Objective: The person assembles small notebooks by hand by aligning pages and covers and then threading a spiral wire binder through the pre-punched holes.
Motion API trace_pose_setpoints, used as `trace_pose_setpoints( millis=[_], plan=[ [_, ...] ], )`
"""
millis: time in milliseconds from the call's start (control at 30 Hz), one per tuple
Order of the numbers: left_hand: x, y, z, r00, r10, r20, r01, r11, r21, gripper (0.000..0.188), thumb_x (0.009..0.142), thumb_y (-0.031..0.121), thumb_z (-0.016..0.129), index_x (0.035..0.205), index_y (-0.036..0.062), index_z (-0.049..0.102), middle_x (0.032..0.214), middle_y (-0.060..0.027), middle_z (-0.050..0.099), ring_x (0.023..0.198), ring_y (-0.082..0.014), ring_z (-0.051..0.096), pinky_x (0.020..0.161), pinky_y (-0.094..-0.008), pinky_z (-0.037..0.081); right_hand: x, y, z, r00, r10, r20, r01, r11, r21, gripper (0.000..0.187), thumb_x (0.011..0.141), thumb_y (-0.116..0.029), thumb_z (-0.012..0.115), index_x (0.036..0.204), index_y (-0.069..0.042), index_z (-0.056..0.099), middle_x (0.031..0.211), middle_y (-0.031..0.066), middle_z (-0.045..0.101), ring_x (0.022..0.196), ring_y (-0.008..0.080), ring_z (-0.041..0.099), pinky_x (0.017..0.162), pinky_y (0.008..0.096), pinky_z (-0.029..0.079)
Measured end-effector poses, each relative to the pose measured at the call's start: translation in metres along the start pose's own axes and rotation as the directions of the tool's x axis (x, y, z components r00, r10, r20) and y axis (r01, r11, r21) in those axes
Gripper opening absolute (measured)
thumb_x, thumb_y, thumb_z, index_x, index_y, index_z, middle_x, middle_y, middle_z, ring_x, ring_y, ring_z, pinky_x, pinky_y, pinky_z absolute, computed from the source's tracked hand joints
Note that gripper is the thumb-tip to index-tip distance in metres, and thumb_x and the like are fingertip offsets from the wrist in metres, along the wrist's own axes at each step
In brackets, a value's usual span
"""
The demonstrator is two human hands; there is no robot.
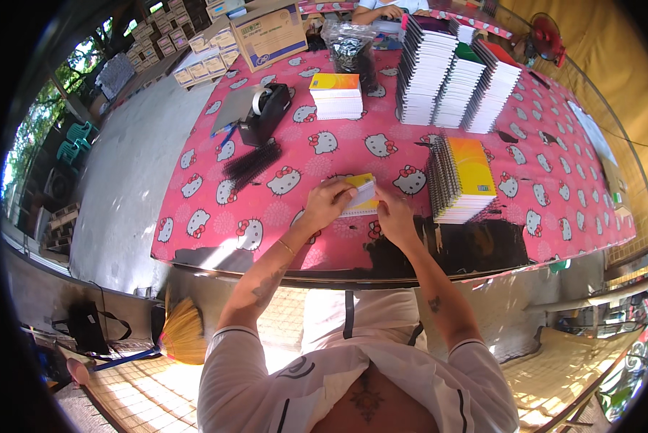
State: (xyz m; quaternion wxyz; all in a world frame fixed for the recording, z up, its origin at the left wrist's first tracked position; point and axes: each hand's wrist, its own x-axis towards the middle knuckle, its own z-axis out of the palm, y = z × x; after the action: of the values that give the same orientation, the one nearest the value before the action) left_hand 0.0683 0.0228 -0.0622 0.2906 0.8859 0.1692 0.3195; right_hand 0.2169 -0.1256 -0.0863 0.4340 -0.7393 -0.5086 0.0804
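Observation:
A small yellow-covered notebook (367, 207) with white pages is between my hands near the table's front. My left hand (329, 202) grips its left side, thumb over the pages. At the opposite edge, the fingers of my right hand (395, 215) are closed in a pinch on the notebook; exactly what the fingertips press on is too small to make out. To the right stands a stack of yellow-orange notebooks (474, 169) with dark spiral coils along their left side. Loose black binding coils (252, 164) lie in a bundle to the left.
A black tape dispenser (265, 115) stands at the left of the pink patterned table (346, 160). Beyond are a small yellow-topped stack (336, 99), a plastic bag of dark coils (353, 54), tall notebook stacks (428, 76) and a cardboard box (270, 36). Another person (389, 11) sits opposite.

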Motion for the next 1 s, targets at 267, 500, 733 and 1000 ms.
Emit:
trace_pose_setpoints(
  millis=[267, 500, 733, 1000],
  plan=[
    [0.001, 0.091, -0.052, 0.967, 0.187, 0.171, -0.235, 0.915, 0.329, 0.028, 0.083, 0.008, 0.068, 0.111, 0.0081, 0.066, 0.099, -0.0101, 0.072, 0.093, -0.0278, 0.07, 0.099, -0.0487, 0.045, -0.017, -0.059, -0.041, 0.964, -0.129, -0.234, 0.189, 0.948, 0.254, 0.073, 0.084, -0.007, 0.073, 0.149, -0.005, 0.04, 0.112, 0.0129, 0.065, 0.111, 0.0272, 0.061, 0.104, 0.0382, 0.042],
    [-0.034, 0.088, -0.026, 0.963, 0.211, 0.166, -0.259, 0.892, 0.371, 0.027, 0.084, 0.01, 0.068, 0.11, 0.0126, 0.065, 0.088, -0.0059, 0.07, 0.087, -0.0258, 0.07, 0.1, -0.0483, 0.044, -0.06, -0.019, -0.018, 1.0, 0.016, 0.02, -0.024, 0.865, 0.501, 0.069, 0.085, -0.006, 0.075, 0.145, -0.005, 0.043, 0.118, 0.0152, 0.065, 0.107, 0.0243, 0.064, 0.092, 0.0357, 0.05],
    [-0.031, 0.1, -0.043, 0.954, 0.133, 0.27, -0.215, 0.927, 0.306, 0.032, 0.085, 0.012, 0.068, 0.117, 0.0099, 0.065, 0.108, -0.0101, 0.065, 0.096, -0.0315, 0.066, 0.088, -0.0471, 0.052, -0.05, -0.031, -0.035, 0.998, -0.008, 0.057, -0.027, 0.808, 0.589, 0.054, 0.09, -0.003, 0.07, 0.138, -0.002, 0.046, 0.115, 0.0114, 0.064, 0.104, 0.0173, 0.062, 0.092, 0.0303, 0.05],
    [-0.089, 0.07, 0.01, 0.974, -0.036, -0.226, 0.016, 0.996, -0.087, 0.056, 0.087, -0.008, 0.063, 0.139, 0.0107, 0.055, 0.143, -0.0229, 0.035, 0.12, -0.0387, 0.055, 0.094, -0.0419, 0.052, -0.058, -0.041, -0.008, 0.997, 0.038, 0.063, -0.072, 0.67, 0.739, 0.046, 0.091, -0.002, 0.068, 0.132, -0.002, 0.049, 0.106, 0.0093, 0.066, 0.098, 0.0139, 0.063, 0.085, 0.0265, 0.052]
  ],
)
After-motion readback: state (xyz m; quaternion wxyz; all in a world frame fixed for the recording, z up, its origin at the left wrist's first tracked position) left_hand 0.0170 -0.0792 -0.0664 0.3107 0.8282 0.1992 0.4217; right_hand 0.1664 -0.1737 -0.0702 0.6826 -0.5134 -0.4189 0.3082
